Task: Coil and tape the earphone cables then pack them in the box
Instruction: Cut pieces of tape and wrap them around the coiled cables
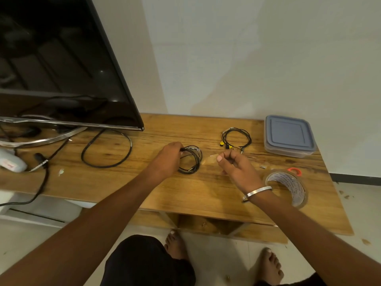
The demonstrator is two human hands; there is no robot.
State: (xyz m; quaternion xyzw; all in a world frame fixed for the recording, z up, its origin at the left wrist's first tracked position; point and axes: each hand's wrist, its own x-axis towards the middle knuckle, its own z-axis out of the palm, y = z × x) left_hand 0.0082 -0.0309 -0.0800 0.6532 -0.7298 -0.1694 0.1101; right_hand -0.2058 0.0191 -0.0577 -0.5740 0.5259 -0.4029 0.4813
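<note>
Wood table [115, 182]: L hand [168, 159] pinches coiled earphone cable [190, 159] so loops hold; R hand [235, 165] pinches tape strip [210, 159], ready to bind.

Worktop [206, 188]: wood grain, warm brown, low sheen. Box [288, 135]: translucent plastic, grey-blue lid smooth, matt. Tape roll [288, 187]: clear glossy plastic film, printed inner core. Earphone cables [190, 159]: black rubbery sheath, slight shine. Second coil [237, 138]: same black, yellow plastic buds. Bangle [257, 191]: polished metal. TV screen [61, 58]: glossy black; stand [41, 139] bright chromed metal
</note>
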